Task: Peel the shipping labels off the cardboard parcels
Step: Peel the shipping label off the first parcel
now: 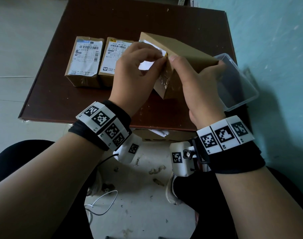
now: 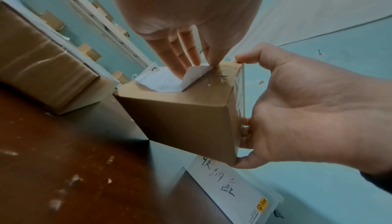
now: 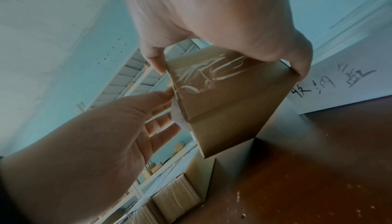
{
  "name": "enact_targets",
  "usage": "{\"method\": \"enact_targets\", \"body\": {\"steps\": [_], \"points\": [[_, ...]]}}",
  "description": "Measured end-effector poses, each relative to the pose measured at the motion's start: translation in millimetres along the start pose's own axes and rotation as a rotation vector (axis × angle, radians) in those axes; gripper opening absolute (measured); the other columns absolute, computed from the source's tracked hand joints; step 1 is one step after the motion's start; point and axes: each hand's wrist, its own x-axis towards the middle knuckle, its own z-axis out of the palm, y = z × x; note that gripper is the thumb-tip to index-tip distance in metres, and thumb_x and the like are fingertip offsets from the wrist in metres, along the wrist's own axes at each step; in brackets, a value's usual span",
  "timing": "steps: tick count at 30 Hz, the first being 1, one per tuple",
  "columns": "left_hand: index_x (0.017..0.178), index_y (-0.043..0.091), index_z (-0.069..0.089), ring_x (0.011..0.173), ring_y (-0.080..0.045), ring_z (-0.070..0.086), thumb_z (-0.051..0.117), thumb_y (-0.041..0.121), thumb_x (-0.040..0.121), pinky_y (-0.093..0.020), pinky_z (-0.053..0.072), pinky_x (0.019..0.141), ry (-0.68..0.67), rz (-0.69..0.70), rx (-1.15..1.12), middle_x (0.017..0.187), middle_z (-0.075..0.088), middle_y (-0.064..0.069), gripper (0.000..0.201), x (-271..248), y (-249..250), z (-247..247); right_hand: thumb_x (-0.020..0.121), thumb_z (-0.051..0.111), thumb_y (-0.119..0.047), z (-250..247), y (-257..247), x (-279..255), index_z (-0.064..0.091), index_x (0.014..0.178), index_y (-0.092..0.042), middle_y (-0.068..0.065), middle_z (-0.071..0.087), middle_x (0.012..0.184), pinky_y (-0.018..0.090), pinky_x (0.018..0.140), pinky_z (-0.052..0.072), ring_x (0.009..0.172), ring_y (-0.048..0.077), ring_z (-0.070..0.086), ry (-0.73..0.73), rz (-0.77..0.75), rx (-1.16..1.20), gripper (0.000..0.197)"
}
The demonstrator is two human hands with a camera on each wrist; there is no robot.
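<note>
A tilted cardboard parcel (image 1: 187,50) stands on one bottom edge on the brown table (image 1: 78,104). My right hand (image 1: 195,73) grips its taped near end, thumb on the upper corner and fingers round the far side. My left hand (image 1: 162,57) pinches the lifted corner of the white shipping label (image 1: 145,64) on the parcel's top face. In the left wrist view the label (image 2: 191,76) curls up off the parcel (image 2: 186,118) under my fingertips (image 2: 214,61). The right wrist view shows the parcel's taped end (image 3: 222,101); the label is hidden there.
Two more parcels (image 1: 84,61) (image 1: 112,61) lie side by side at the left, each with a label on top. A clear plastic box (image 1: 237,81) sits at the table's right edge, by the blue wall. Paper scraps and a white cable lie on the floor.
</note>
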Motion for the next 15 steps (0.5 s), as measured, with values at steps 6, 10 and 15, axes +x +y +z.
{"method": "enact_targets", "body": {"steps": [6,10,15], "points": [[0.095,0.002,0.072,0.097,-0.004,0.062,0.066,0.010,0.101,-0.012,0.048,0.073,-0.022,0.076,0.067,0.108,0.064,-0.005,0.012,1.0,-2.3,0.6,0.053,0.085,-0.073,-0.9,2.0,1.3,0.012,0.163,-0.022,0.006,0.034,0.158,0.052,0.108,0.059,0.146,0.032,0.047,-0.016,0.017,-0.024,0.142],[0.093,-0.001,0.070,0.098,-0.012,0.065,0.065,0.010,0.102,-0.015,0.049,0.078,-0.013,0.092,0.085,0.107,0.065,-0.008,0.015,2.1,-2.5,0.0,0.053,0.083,-0.074,-1.4,0.1,0.0,0.010,0.163,-0.024,0.007,0.033,0.160,0.052,0.110,0.058,0.147,0.032,0.046,-0.031,0.026,-0.048,0.142],[0.094,0.002,0.070,0.097,-0.011,0.065,0.065,0.013,0.103,-0.020,0.053,0.079,-0.012,0.057,0.058,0.105,0.066,-0.004,0.015,1.4,-1.6,-0.5,0.054,0.082,-0.073,-2.7,-1.5,-2.7,0.005,0.166,-0.027,0.007,0.032,0.159,0.050,0.110,0.058,0.145,0.031,0.047,-0.036,0.019,-0.031,0.143]]}}
